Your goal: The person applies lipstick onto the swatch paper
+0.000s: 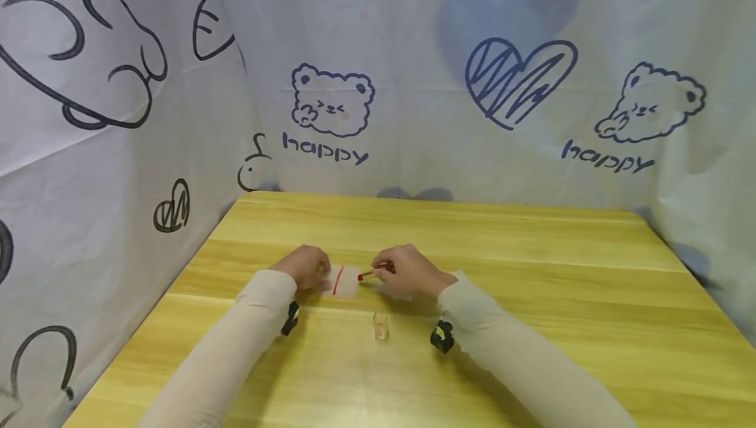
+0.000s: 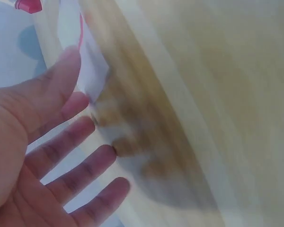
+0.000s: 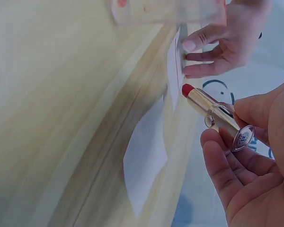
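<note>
Yellow wood is filling my near view, the table [image 1: 401, 392] bearing a clear container [image 1: 380, 327] that is standing closest to me. Farther on, I am watching the right hand [image 1: 410, 270] pinching a gold lipstick [image 3: 212, 109], its red tip pointing at white paper [image 1: 349, 283] bearing one red line. Beneath that hand, another paper piece [image 3: 146, 156] is lying. The left hand [image 1: 304, 266] is hovering by the lined paper's left end, released, fingers extended. Behind, a white curtain [image 1: 413, 126] is hanging.

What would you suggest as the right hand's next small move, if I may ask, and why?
Perhaps the right hand should lower the lipstick onto the marked paper, just right of its red line: the exposed red tip points toward that bare part, and the left hand is at the opposite edge, where it could steady the paper.
</note>
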Available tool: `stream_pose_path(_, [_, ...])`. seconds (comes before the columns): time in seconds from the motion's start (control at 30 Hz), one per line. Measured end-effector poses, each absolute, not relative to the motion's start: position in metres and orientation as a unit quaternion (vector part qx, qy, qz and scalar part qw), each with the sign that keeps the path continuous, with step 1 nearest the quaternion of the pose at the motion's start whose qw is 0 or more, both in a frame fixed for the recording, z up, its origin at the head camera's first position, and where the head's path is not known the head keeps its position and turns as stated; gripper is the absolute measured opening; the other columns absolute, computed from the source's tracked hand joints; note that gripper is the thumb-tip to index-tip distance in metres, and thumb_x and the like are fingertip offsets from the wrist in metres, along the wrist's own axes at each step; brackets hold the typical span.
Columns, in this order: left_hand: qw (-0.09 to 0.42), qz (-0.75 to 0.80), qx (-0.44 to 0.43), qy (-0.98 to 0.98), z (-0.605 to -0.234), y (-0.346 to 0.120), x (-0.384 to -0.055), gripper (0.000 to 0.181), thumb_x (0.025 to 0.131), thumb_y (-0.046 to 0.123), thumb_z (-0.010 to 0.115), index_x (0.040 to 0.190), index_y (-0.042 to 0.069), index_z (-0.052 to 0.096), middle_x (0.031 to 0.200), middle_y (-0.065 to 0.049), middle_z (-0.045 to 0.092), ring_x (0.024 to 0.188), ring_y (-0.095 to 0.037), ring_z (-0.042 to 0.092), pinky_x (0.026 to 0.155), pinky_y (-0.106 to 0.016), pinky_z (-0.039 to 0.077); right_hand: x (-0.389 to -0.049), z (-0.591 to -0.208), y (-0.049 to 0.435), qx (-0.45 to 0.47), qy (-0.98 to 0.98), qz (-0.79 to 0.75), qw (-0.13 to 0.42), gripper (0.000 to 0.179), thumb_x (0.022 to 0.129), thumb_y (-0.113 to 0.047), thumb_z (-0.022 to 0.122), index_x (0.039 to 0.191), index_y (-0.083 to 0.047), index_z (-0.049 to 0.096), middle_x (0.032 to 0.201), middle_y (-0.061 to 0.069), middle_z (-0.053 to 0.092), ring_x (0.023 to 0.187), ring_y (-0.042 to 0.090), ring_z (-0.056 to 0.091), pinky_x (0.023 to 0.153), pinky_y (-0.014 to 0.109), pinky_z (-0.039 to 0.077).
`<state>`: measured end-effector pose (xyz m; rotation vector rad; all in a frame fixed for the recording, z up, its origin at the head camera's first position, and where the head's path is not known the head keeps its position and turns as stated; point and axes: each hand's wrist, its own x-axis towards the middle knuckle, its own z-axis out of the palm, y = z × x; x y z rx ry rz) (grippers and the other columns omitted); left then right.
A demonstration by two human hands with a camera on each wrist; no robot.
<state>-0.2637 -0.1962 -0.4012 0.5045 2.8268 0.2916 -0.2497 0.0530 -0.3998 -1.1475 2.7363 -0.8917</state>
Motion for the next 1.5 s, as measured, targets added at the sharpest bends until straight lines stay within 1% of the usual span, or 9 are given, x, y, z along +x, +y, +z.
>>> stream_pose_path(0.2, [0.119,0.133,0.172,0.969,-0.399,-0.179,-0.263,0.027,0.089,0.020,0.074,0.110,0.005,0.070,0.115,-0.010,0.066,0.114,-0.031,0.057,0.097,-0.043,0.045,-0.253,-0.403,0.066,-0.352,0.892,-0.283,0.018,0.022,0.098,-0.015,0.059,0.112,-0.001,0.070,0.096,0.004,0.070,0.073,0.006,0.061,0.068,0.025,0.052])
stream_pose_path(0.37, [0.123,0.144,0.197,0.962,-0.398,-0.157,-0.266,0.030,0.089,0.018,0.072,0.115,0.004,0.068,0.120,-0.012,0.064,0.116,-0.031,0.056,0.097,-0.043,0.045,-0.254,-0.400,0.080,-0.337,0.896,-0.288,0.018,0.022,0.098,-0.014,0.059,0.112,-0.002,0.070,0.100,0.005,0.070,0.080,0.009,0.064,0.071,0.027,0.053])
stream_pose_path(0.57, [0.126,0.153,0.220,0.955,-0.404,-0.134,-0.271,0.037,0.086,0.021,0.076,0.117,0.005,0.067,0.124,-0.011,0.063,0.121,-0.030,0.054,0.102,-0.041,0.042,-0.257,-0.399,0.097,-0.321,0.902,-0.288,0.018,0.023,0.098,-0.015,0.059,0.113,-0.002,0.070,0.103,0.006,0.069,0.087,0.014,0.064,0.076,0.032,0.054])
stream_pose_path(0.8, [0.104,0.158,0.270,0.944,-0.412,-0.116,-0.276,0.033,0.083,0.018,0.079,0.113,0.007,0.071,0.116,-0.006,0.067,0.114,-0.026,0.057,0.100,-0.038,0.043,-0.262,-0.398,0.113,-0.304,0.910,-0.281,0.006,0.021,0.097,-0.014,0.061,0.111,-0.002,0.070,0.100,0.005,0.070,0.085,0.016,0.064,0.076,0.035,0.054])
stream_pose_path(1.03, [0.127,0.161,0.254,0.945,-0.418,-0.108,-0.272,0.025,0.083,0.020,0.079,0.106,0.012,0.073,0.120,-0.004,0.064,0.116,-0.024,0.056,0.100,-0.037,0.043,-0.261,-0.401,0.118,-0.294,0.913,-0.281,0.014,0.021,0.096,-0.014,0.062,0.110,-0.001,0.070,0.100,0.006,0.070,0.083,0.015,0.063,0.075,0.034,0.053])
stream_pose_path(1.2, [0.100,0.150,0.262,0.948,-0.420,-0.108,-0.270,0.021,0.082,0.022,0.080,0.098,0.011,0.072,0.120,-0.004,0.064,0.114,-0.025,0.057,0.097,-0.037,0.045,-0.261,-0.404,0.115,-0.286,0.915,-0.284,-0.001,0.020,0.096,-0.014,0.061,0.109,-0.001,0.071,0.098,0.006,0.070,0.082,0.016,0.062,0.074,0.035,0.053])
stream_pose_path(1.3, [0.093,0.137,0.265,0.950,-0.420,-0.107,-0.268,0.022,0.082,0.024,0.080,0.097,0.011,0.071,0.119,-0.004,0.063,0.112,-0.025,0.058,0.095,-0.036,0.047,-0.262,-0.405,0.113,-0.287,0.915,-0.285,-0.003,0.021,0.096,-0.013,0.061,0.110,-0.001,0.070,0.099,0.007,0.070,0.083,0.017,0.063,0.075,0.036,0.053])
stream_pose_path(1.43, [0.093,0.125,0.265,0.952,-0.420,-0.106,-0.266,0.022,0.083,0.026,0.079,0.097,0.011,0.071,0.111,-0.003,0.065,0.103,-0.023,0.061,0.090,-0.035,0.049,-0.261,-0.408,0.110,-0.282,0.915,-0.287,0.000,0.021,0.097,-0.013,0.060,0.111,-0.001,0.070,0.100,0.007,0.070,0.083,0.017,0.063,0.075,0.036,0.053])
stream_pose_path(1.5, [0.092,0.117,0.267,0.952,-0.421,-0.105,-0.265,0.023,0.084,0.026,0.079,0.098,0.010,0.071,0.111,-0.003,0.065,0.103,-0.024,0.061,0.090,-0.035,0.049,-0.261,-0.409,0.109,-0.277,0.916,-0.289,0.000,0.021,0.097,-0.014,0.060,0.111,-0.002,0.070,0.100,0.007,0.070,0.083,0.017,0.063,0.075,0.035,0.053])
